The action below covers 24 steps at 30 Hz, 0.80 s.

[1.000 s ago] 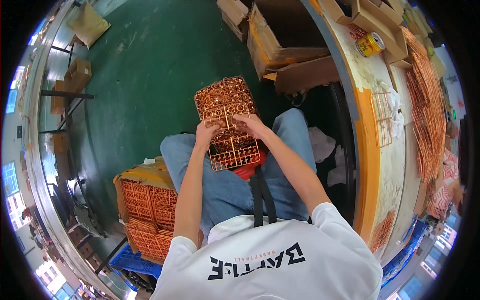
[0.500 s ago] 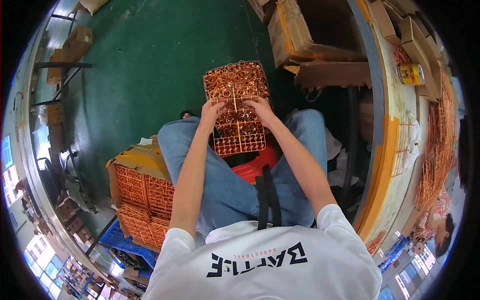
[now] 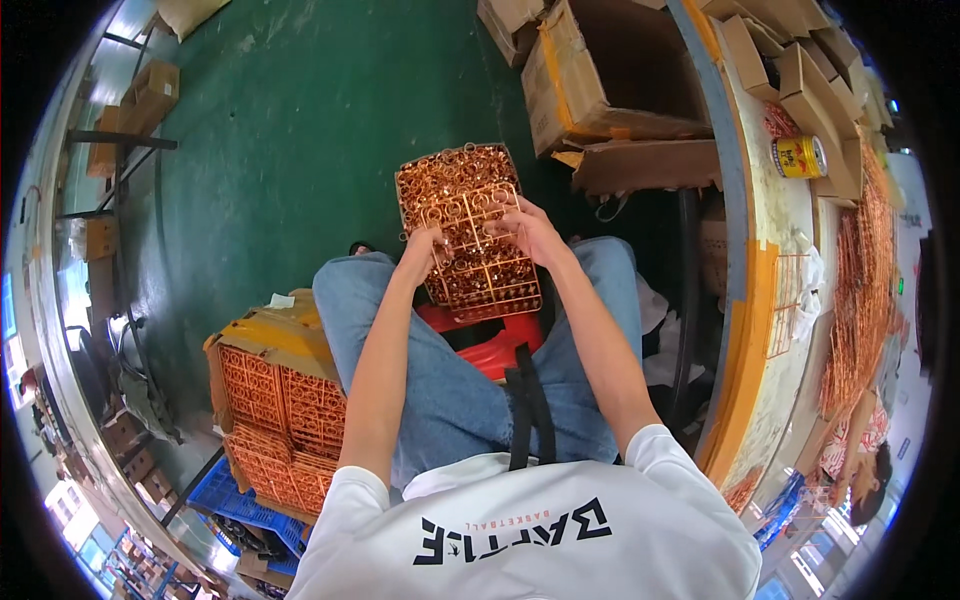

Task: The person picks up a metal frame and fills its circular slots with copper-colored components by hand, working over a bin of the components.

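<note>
A copper-coloured sprue frame, a flat grid with rings along its bars, is tilted over the near part of a box heaped with loose copper-coloured rings. My left hand is closed at the left side of the frame, its fingertips among the rings. At the upper right, my right hand grips the frame's edge and bars with bent fingers. Some fingertips are hidden behind the grid. The box stands between my knees, in front of a red surface.
To my left, a carton of stacked orange frames sits on a blue crate. A large open carton stands ahead right. Along my right runs a bench with a yellow can and piled copper-coloured frames.
The frame has turned clockwise, its near end swinging right. My right hand has shifted to the frame's upper right edge; my left hand has moved slightly nearer. The whole view has shifted a little.
</note>
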{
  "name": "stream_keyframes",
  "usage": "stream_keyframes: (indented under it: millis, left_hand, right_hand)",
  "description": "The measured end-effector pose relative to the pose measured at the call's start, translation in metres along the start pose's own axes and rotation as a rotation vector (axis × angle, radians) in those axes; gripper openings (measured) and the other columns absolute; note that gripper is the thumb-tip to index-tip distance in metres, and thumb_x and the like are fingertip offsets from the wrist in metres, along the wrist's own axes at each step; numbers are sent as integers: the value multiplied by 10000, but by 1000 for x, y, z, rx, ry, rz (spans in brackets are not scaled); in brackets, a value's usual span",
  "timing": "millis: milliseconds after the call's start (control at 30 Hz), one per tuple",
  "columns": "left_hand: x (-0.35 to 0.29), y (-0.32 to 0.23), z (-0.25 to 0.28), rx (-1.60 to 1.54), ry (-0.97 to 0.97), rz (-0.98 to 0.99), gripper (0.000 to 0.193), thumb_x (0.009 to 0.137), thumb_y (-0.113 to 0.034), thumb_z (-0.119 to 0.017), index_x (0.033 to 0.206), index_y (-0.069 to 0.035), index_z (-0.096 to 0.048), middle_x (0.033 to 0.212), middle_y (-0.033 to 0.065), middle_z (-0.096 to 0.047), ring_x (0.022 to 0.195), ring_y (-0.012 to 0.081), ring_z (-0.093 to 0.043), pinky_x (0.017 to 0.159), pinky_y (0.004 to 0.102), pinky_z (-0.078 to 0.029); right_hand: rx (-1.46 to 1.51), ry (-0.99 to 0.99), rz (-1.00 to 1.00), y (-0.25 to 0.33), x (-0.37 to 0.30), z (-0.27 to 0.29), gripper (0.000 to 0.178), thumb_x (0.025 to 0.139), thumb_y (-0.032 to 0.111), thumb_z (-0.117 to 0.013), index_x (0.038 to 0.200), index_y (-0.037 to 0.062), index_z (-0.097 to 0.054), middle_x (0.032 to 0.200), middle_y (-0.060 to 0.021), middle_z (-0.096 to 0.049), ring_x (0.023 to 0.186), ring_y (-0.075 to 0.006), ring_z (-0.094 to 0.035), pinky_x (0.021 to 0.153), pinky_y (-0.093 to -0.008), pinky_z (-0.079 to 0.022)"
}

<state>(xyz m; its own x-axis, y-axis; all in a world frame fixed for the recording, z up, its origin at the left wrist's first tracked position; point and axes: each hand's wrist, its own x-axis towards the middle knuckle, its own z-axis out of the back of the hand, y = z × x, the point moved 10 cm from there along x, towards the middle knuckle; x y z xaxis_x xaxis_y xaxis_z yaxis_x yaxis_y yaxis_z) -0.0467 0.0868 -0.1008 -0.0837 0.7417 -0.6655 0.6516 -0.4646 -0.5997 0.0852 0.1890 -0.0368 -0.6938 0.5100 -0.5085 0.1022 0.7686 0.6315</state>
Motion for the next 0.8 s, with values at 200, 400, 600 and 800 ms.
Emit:
stream_keyframes:
  millis: [200, 400, 600, 800]
  left_hand:
    - [-27, -2, -29, -12, 56, 213, 236, 850, -303, -495, 778, -79, -474, 740, 58, -526, 650, 159, -542, 560, 265, -480]
    - [-39, -2, -58, -5, 245, 320, 417, 855, -499, -493, 788, -88, -516, 767, 24, -541, 652, 128, -532, 498, 241, -381]
    - [-9, -28, -25, 169, -21, -32, 328, 859, -410, -537, 891, -84, -555, 840, 1, -571, 714, 96, -548, 577, 249, -441]
    - [-9, -6, -20, 241, -28, 174, 280, 826, -252, -624, 1017, -60, -554, 916, 29, -576, 756, 111, -539, 612, 240, -444]
  right_hand:
    - [-49, -56, -128, 7, -13, 17, 321, 856, 214, -535, 1122, 36, -502, 947, -86, -577, 766, -187, -625, 705, -314, -531]
    - [-99, -216, -173, 3, -14, 33, 221, 844, 206, -600, 981, 35, -573, 784, -54, -595, 587, -126, -589, 569, -256, -535]
    - [-109, -253, -261, -21, -5, 48, 108, 846, 127, -584, 877, 25, -566, 736, -35, -585, 507, -69, -504, 493, -215, -459]
    - [-362, -244, -166, -23, -1, 37, 114, 802, 100, -617, 820, 3, -560, 646, -85, -597, 431, -76, -470, 381, -224, -384]
